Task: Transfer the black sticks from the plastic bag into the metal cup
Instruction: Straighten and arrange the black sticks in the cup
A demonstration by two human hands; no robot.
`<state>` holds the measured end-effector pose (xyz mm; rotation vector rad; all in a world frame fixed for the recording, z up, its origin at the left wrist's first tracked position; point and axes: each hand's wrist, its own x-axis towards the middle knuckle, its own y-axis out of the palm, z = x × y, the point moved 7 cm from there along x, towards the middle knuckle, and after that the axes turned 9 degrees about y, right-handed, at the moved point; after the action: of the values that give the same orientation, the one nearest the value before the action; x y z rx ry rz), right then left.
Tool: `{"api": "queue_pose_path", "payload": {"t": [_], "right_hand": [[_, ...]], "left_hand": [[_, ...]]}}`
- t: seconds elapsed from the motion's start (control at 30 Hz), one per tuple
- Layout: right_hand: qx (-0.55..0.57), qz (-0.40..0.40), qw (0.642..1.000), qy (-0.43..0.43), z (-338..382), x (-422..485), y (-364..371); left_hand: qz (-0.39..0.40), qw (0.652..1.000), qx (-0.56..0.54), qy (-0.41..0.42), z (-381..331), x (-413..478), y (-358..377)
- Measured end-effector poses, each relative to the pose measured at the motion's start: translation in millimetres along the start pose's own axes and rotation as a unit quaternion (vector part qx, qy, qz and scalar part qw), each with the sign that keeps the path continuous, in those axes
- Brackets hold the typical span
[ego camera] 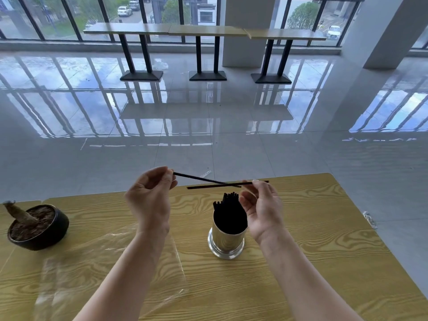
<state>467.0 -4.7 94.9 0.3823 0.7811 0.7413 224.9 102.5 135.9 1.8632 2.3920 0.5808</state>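
Observation:
A metal cup [225,243] stands on the wooden table [312,239], holding several black sticks [228,200] upright. My left hand [150,198] is raised above the table's far edge and pinches the end of one black stick [199,178] that slants right and down. My right hand [262,209] hovers just right of the cup's mouth and pinches another black stick [215,186] lying nearly level; the two sticks cross above the cup. A clear plastic bag [111,262] lies flat on the table beneath my left forearm.
A dark bowl-shaped pot [39,228] with soil and a plant stump sits at the table's left. The table's far edge runs just behind my hands, its right edge slants down at the right. Glossy tiled floor and high tables [203,32] lie beyond.

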Motion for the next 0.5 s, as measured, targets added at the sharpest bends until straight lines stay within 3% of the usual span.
{"api": "queue_pose_path", "payload": {"t": [0.17, 0.5], "right_hand": [[-0.045, -0.033, 0.993, -0.105, 22.5, -2.7, -16.7], [-0.147, 0.069, 0.972, -0.172, 24.0, -12.2, 18.2]], "left_hand": [[-0.074, 0.987, -0.094, -0.105, 13.0, 4.9, -14.6], [-0.083, 0.947, -0.155, -0.268, 46.0, -39.1, 3.7]]}}
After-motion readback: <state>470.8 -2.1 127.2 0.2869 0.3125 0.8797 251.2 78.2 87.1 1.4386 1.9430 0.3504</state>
